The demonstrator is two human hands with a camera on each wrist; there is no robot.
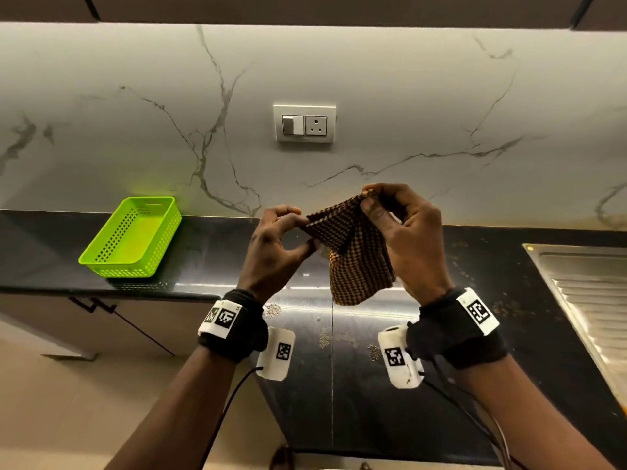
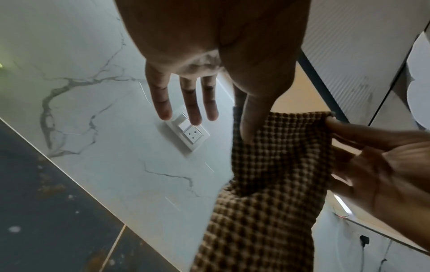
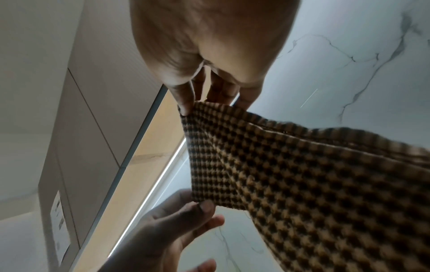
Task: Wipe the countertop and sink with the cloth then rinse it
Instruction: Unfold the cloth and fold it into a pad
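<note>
A brown and black checked cloth (image 1: 353,252) hangs in the air above the black countertop (image 1: 356,385), held between both hands. My left hand (image 1: 278,245) pinches its left corner between thumb and forefinger, the other fingers straight. My right hand (image 1: 403,232) pinches the upper right corner, and the cloth (image 2: 274,184) droops below. In the right wrist view the cloth (image 3: 302,174) is stretched between the two pinches. The steel sink's drainboard (image 1: 590,293) lies at the right edge.
A lime green perforated basket (image 1: 132,237) stands on the counter at the left. A switch and socket plate (image 1: 304,123) is on the marble backsplash. Pale specks and crumbs (image 1: 325,337) dot the countertop below the hands. Cabinets run overhead.
</note>
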